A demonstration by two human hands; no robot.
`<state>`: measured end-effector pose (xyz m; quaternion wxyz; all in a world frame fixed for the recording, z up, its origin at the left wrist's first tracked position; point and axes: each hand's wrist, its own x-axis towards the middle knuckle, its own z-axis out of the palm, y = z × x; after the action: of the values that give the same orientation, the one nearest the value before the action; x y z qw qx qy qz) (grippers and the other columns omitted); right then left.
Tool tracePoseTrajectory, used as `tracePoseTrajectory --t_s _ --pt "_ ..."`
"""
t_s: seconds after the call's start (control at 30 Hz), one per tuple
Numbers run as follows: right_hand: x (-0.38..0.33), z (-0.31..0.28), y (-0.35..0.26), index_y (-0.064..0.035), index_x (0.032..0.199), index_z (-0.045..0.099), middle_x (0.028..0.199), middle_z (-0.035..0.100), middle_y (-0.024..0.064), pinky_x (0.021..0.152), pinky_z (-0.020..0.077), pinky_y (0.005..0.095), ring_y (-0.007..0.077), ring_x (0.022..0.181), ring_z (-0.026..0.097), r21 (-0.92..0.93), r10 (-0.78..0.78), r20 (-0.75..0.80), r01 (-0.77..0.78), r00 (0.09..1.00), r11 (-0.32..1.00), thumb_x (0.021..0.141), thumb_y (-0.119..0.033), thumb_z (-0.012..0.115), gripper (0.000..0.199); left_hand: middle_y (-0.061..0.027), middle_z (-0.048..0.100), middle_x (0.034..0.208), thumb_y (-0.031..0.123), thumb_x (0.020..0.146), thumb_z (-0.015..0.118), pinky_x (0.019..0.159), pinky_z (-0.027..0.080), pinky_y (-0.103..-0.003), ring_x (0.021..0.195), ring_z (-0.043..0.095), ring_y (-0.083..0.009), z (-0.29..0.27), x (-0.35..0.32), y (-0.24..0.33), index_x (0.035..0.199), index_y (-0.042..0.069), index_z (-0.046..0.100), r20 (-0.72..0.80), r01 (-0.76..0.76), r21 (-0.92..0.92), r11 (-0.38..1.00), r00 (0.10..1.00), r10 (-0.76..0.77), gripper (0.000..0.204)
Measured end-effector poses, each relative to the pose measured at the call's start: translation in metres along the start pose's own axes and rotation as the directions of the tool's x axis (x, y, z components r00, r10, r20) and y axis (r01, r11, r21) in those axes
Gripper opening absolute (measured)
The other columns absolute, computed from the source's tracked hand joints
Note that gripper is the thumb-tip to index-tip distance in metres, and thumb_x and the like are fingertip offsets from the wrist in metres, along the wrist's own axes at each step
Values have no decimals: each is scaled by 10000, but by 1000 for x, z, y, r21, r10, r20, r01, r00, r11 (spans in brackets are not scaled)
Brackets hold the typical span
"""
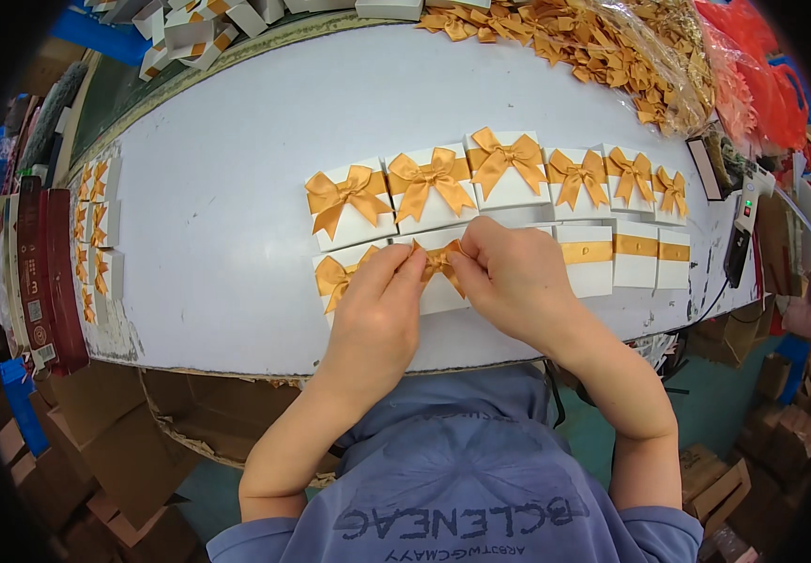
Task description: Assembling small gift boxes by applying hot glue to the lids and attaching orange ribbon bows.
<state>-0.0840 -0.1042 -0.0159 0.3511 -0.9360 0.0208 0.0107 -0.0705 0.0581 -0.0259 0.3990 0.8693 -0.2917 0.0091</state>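
Note:
Both my hands meet over a white box (pixel 448 300) in the near row, at a gold ribbon bow (pixel 438 263) lying on it. My left hand (pixel 379 305) pinches the bow's left side between thumb and fingers. From the right, my right hand (pixel 516 280) closes its fingers on the bow's other side. Just left of them is another white box carrying a gold bow (pixel 335 279), partly covered by my left hand. Right of my hands, several white boxes (pixel 589 277) have a flat gold band (pixel 633 245) with a small spot on it, and no bow.
Behind stands a row of bowed white boxes (pixel 429 214). Loose gold bows (pixel 584 42) heap at the far right, beside a red plastic bag (pixel 753 52). Small bowed boxes (pixel 110 225) line the left end, near dark red boxes (pixel 63 281). A power strip (pixel 748 202) sits right.

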Motion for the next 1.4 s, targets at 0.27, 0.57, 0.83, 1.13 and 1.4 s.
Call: tracePoseTrajectory --t_s 0.27,0.57,0.83,1.13,1.4 --pt "20 -16 2 -42 690 534 541 558 91 474 437 347 266 506 573 -181 -58 72 71 996 981 747 -168 640 174 -70 560 1031 76 761 577 838 285 -323 990 487 -202 4 -3 -2 1050 40 606 47 -127 414 901 992 118 293" --pt "195 -37 55 -65 874 649 794 644 128 675 483 385 280 765 619 -312 64 -278 -153 959 937 754 -259 615 230 -59 541 1053 61 734 517 861 250 -357 1015 478 -203 1 -3 0 1121 127 595 151 -216 514 830 975 160 400" --pt "192 -29 57 -70 798 637 720 633 90 625 470 345 243 700 607 -219 93 -149 -124 984 968 694 -177 633 149 -79 563 1012 53 719 641 794 357 -359 926 545 -244 -27 51 -14 1105 54 555 -128 -157 71 985 978 165 396" --pt "84 -66 1 -40 769 595 729 608 121 586 474 351 270 667 590 -258 -320 7 311 947 915 701 -70 584 74 -49 565 782 41 785 605 538 409 -232 624 497 -82 -16 127 -17 813 8 455 39 99 -368 925 995 -91 156" --pt "27 -49 15 -22 940 502 694 538 -10 462 346 183 23 559 454 886 193 149 -218 970 409 861 -140 578 161 -10 529 789 -24 845 547 586 429 -176 691 510 -45 22 85 35 833 20 462 -12 167 -852 497 942 -337 96"
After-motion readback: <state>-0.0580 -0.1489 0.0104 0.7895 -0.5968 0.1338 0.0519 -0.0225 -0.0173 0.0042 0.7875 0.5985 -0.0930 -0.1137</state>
